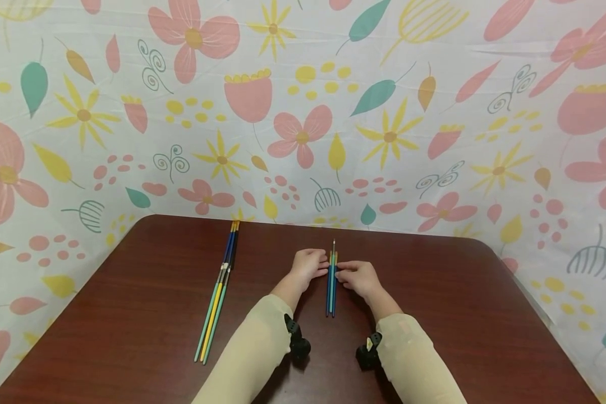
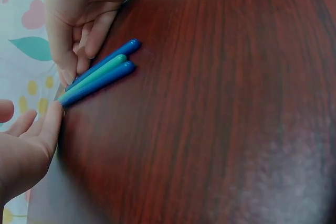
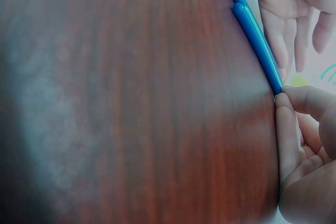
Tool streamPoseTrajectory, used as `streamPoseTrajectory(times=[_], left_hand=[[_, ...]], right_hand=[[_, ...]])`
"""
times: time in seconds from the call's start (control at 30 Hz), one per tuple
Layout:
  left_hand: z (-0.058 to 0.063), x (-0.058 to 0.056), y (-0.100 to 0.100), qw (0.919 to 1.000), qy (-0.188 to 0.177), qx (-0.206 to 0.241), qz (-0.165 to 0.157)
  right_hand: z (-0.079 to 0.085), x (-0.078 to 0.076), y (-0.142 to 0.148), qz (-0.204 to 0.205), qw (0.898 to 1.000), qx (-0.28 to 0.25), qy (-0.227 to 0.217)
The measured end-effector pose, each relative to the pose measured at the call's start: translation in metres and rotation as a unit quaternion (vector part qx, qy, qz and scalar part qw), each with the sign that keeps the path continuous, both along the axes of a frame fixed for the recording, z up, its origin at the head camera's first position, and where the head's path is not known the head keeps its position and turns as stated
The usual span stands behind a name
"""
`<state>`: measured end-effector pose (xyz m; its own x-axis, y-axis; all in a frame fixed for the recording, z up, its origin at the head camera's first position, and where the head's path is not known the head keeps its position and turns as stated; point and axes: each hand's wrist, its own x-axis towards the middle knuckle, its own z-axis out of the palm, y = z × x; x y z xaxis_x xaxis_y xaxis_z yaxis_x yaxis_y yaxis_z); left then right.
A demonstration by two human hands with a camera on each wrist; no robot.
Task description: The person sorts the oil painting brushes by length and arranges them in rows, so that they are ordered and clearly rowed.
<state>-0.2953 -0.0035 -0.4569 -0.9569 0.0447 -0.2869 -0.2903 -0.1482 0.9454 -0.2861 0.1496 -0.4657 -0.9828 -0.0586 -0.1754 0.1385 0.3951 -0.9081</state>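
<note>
Two blue paintbrushes (image 2: 110, 83) and a turquoise paintbrush (image 2: 100, 72) lie close together on the dark table (image 1: 414, 292), their handle ends toward the person. In the head view the turquoise brush's tip reaches farther back than the others. My left hand (image 1: 309, 264) is beside the brushes on the left, fingers stretched out and fingertips at their side. From the right, my right hand (image 1: 361, 278) pinches the near-side blue brush (image 3: 261, 51) with thumb and forefinger, below its handle in the right wrist view. The two hands face each other across the brushes.
Several more paintbrushes lie in a long row at the left: turquoise and yellow handles (image 1: 212, 320) in front, blue ones (image 1: 229, 244) behind. A flower-printed cloth (image 1: 303, 191) hangs behind the table. Black wrist cameras (image 1: 298, 339) sit on both sleeves.
</note>
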Motion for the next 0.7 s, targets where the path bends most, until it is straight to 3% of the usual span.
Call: streamPoseTrajectory(times=[0.23,0.47,0.7], left_hand=[[0.002,-0.001,0.006,0.9967,0.011,-0.078,0.020],[0.004,-0.003,0.011,0.9842,0.037,-0.171,0.027],[0.005,0.000,0.018,0.9525,0.069,-0.296,0.017]], right_hand=[[0.000,0.000,-0.001,-0.004,1.000,-0.003,0.001],[-0.001,-0.002,-0.002,-0.004,1.000,0.000,0.003],[-0.001,0.002,-0.001,-0.013,1.000,0.001,0.001]])
